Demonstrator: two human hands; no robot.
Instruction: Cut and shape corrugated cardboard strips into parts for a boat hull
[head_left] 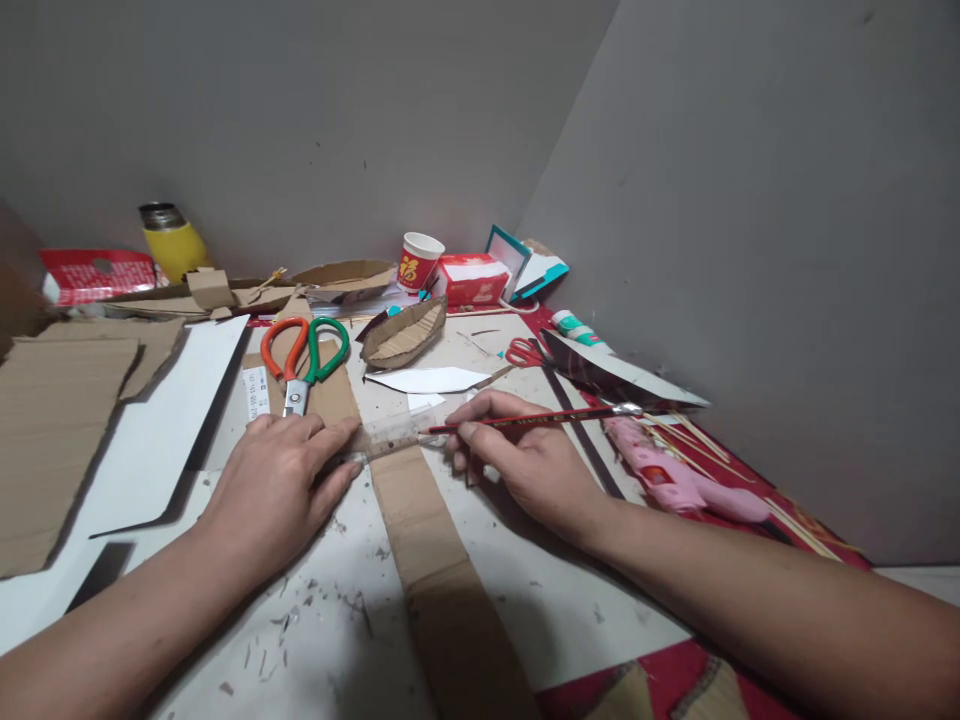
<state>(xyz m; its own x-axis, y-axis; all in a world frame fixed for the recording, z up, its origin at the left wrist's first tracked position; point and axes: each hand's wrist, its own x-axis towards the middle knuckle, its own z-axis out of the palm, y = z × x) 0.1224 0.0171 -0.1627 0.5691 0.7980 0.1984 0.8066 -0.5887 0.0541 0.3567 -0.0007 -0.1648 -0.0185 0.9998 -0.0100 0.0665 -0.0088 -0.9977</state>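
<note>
My left hand [289, 470] pinches and presses down the near end of a clear plastic ruler [395, 440]. The ruler lies crosswise over a long brown cardboard strip [442, 580]. Between the closed fingers of my right hand [532, 455] is a dark red pencil [536, 418], its tip at the ruler's edge. Just beyond my left hand lie large scissors [297, 375] with one orange and one green handle. A white pointed paper shape [429, 380] and a small boat-shaped cardboard piece [405, 335] lie behind the ruler. The fingertips of my left hand are partly hidden.
Cardboard sheets [64, 430] are stacked at left. A yellow bottle [176, 245], a paper cup [420, 262] and a red box [472, 280] stand along the wall. At right are small red scissors [523, 352], a pink glue gun [667, 475] and thin sticks [802, 528]. Scraps dot the board.
</note>
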